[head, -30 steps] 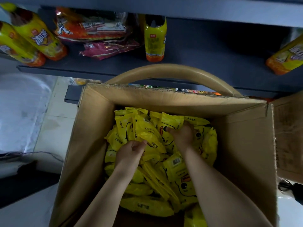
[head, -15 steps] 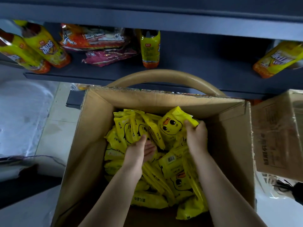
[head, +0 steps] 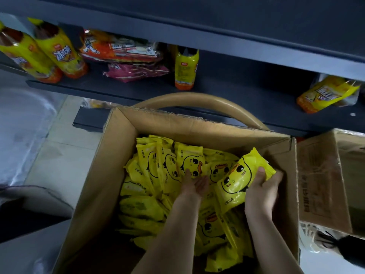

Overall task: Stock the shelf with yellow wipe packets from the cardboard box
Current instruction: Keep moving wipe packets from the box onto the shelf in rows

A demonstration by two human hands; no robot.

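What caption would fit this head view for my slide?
Right hand grips a yellow wipe packet in the cardboard box; left hand touches the pile.

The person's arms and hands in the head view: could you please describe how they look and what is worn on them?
Both arms are bare: the left forearm and right forearm show no sleeve up to the bottom edge of the picture. The left hand and right hand wear no gloves, and no watch, bracelet or ring shows on the sides visible.

R hand (head: 260, 194) fingers behind packet (head: 236, 181); box (head: 116, 161) btm off-frame
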